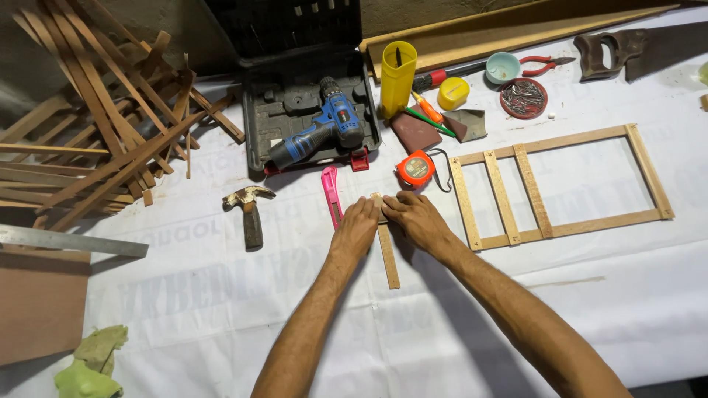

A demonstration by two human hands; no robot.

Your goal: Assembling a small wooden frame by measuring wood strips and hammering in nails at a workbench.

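1. Wood strip [388, 254] lies flat on the white table cover [369, 346], long axis running 12 to 6, near the centre of my view.
2. I see a short cross piece [386, 200] at the strip's 12 o'clock end, mostly hidden under the fingers; I can't tell how the joint sits.
3. Left hand [357, 228] rests palm down at the strip's 9 o'clock side, fingers curled and pressed onto the top end. Not wrapped around it, just pressing.
4. Right hand [417, 218] sits at the 3 o'clock side, fingers flat and close together, tips on the cross piece. Both hands nearly touch over the joint.
5. Pink utility knife [332, 194] lies just beside the left hand, at its 10 o'clock.
6. Orange tape measure [416, 168] is near, at 12 o'clock from the right hand.
7. Claw hammer [251, 210] lies at 9 o'clock, well apart from the hands.
8. Blue cordless drill [317, 131] sits in its open black case [258, 125] at 11 o'clock.
9. Wooden ladder-like frame [560, 184] lies flat at 3 o'clock, apart from the right hand.
10. Yellow cup [397, 77], dish of nails [523, 97], red-handled pliers [542, 66] and handsaw [634, 51] line the far edge, 12 to 2.
11. Pile of wood offcuts [103, 118] at 10 o'clock; steel ruler [70, 241] at 9; green rag [88, 365] at 7.
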